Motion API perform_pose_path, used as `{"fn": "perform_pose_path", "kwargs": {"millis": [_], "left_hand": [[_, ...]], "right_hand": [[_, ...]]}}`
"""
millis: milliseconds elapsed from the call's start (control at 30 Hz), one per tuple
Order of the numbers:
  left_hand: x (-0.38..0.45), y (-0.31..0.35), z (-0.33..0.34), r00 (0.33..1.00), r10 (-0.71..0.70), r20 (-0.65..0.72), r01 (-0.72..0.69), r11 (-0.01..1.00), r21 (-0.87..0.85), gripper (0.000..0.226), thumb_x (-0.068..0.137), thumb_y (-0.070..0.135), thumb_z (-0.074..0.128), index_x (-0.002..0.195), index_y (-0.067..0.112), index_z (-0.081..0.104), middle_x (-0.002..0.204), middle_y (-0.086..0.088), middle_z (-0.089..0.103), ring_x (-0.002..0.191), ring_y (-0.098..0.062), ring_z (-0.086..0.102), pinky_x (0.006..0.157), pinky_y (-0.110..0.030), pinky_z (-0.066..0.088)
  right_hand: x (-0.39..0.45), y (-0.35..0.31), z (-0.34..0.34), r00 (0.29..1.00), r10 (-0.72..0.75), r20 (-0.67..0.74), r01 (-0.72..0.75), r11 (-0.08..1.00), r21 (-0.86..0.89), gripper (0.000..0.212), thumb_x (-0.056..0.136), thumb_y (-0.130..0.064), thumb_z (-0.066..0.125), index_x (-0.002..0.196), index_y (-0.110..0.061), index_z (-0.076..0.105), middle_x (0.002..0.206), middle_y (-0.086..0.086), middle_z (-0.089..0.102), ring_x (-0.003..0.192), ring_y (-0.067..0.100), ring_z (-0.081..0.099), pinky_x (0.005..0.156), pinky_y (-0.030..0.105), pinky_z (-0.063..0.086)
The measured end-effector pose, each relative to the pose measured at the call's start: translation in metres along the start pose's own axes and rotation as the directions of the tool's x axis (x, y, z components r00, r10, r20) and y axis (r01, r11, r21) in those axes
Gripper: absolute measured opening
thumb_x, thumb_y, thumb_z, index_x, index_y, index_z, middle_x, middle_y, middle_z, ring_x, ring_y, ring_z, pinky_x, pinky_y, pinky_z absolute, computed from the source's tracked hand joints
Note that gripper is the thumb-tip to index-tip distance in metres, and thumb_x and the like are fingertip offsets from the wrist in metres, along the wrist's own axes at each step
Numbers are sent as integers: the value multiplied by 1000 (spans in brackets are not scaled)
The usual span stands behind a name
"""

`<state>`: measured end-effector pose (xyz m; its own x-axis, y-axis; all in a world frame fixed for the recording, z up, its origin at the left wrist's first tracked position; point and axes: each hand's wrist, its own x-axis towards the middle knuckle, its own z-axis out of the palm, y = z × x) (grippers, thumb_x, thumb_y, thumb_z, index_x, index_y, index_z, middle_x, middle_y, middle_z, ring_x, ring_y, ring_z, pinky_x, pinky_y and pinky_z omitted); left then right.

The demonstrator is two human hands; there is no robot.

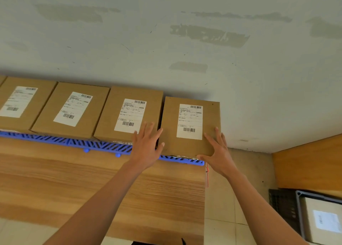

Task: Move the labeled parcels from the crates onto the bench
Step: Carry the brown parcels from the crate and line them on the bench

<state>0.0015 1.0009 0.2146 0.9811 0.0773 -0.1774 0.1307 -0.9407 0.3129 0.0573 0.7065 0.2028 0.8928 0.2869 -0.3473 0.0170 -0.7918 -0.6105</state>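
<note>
Several brown cardboard parcels with white barcode labels lie in a row along the back of the wooden bench (92,180), against the wall. The rightmost parcel (190,144) sits at the bench's right end. My left hand (146,146) is spread with straight fingers at that parcel's left edge, overlapping the neighbouring parcel (127,113). My right hand (216,152) lies with straight fingers on the rightmost parcel's lower right corner, thumb along its front edge. Another labeled parcel (325,220) lies in a grey crate (300,217) on the floor at lower right.
A blue slatted plastic strip (77,143) runs under the parcels' front edges. Two more parcels (72,107) (20,102) fill the row to the left. A dark crate (281,206) stands beside the grey one. A wooden panel (307,163) rises at the right.
</note>
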Motion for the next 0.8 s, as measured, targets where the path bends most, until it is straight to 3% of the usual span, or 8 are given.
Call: {"fn": "perform_pose_path", "kwargs": {"millis": [67, 200, 467, 633, 800], "left_hand": [[6, -6, 0, 997, -18, 69, 15, 999, 47, 63, 104, 54, 42, 160, 34, 21, 171, -3, -5, 156, -25, -14, 121, -61, -3], [7, -13, 4, 987, -46, 152, 27, 992, 124, 65, 103, 59, 37, 161, 36, 18, 171, -2, -10, 156, -26, -16, 119, -67, 0], [4, -18, 4, 993, -61, 105, 46, 989, 139, 61, 103, 48, 49, 158, 33, 29, 170, -1, 3, 157, -25, -5, 119, -69, 13], [4, -23, 7, 992, -64, 106, 48, 988, 149, 63, 103, 44, 51, 159, 32, 27, 170, 0, 2, 157, -24, -6, 119, -69, 14], [4, -20, 8, 991, -57, 119, 38, 986, 160, 66, 104, 45, 48, 161, 35, 17, 170, -2, -3, 156, -27, -10, 119, -70, 11]], "right_hand": [[7, -2, -1, 1000, -21, 0, 21, 999, -34, 89, 82, -46, 79, 156, -37, 30, 165, -19, -19, 149, 10, -29, 122, 57, 15], [13, -8, 3, 995, -103, 1, 102, 979, -176, 74, 93, -43, 67, 156, -36, 30, 166, -13, -16, 146, 11, -36, 124, 57, 8], [18, -24, 12, 994, -92, 50, 104, 936, -337, 63, 104, -29, 51, 158, -41, 20, 166, -10, -18, 147, 23, -35, 120, 63, -6], [19, -31, 19, 992, -119, 32, 120, 884, -451, 66, 105, -20, 48, 159, -39, 15, 168, -3, -15, 148, 31, -31, 116, 64, -12], [17, -31, 29, 991, -135, 19, 124, 830, -543, 79, 100, -11, 51, 161, -32, 5, 167, 2, -19, 148, 34, -30, 120, 65, -3]]}}
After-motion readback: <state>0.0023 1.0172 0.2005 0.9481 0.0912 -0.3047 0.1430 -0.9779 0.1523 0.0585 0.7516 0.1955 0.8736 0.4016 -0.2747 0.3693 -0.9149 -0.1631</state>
